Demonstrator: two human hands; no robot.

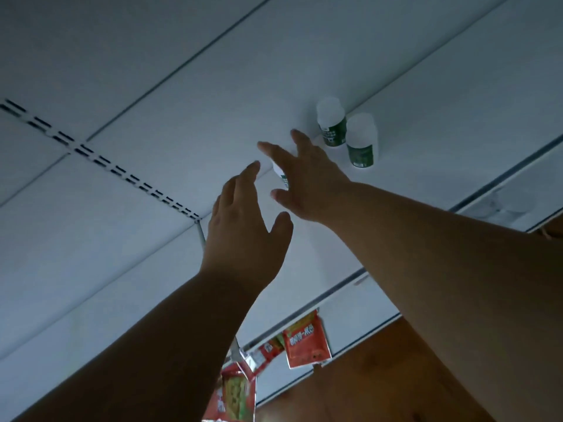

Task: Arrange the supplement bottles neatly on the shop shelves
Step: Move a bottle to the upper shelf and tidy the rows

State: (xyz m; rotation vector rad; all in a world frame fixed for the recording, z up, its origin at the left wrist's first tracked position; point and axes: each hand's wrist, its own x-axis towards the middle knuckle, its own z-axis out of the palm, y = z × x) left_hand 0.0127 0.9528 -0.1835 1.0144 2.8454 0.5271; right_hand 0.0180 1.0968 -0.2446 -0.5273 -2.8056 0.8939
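Two white supplement bottles with green labels, one (330, 123) and the other (361, 141), stand close together on the white shelf (432, 123). A third bottle (281, 175) of the same kind shows only as a white and green sliver between the thumb and forefinger of my right hand (307, 184). That hand is spread over it with straight fingers; I cannot tell if it touches the bottle. My left hand (243, 236) reaches up just left of it, fingers straight and holding nothing.
A slotted upright (91, 153) runs across the white back panel at the left. Red snack packets, one (306, 342) and another (234, 391), hang from a strip below the shelf's front rail (335, 290). A wooden floor (380, 379) shows at the bottom right.
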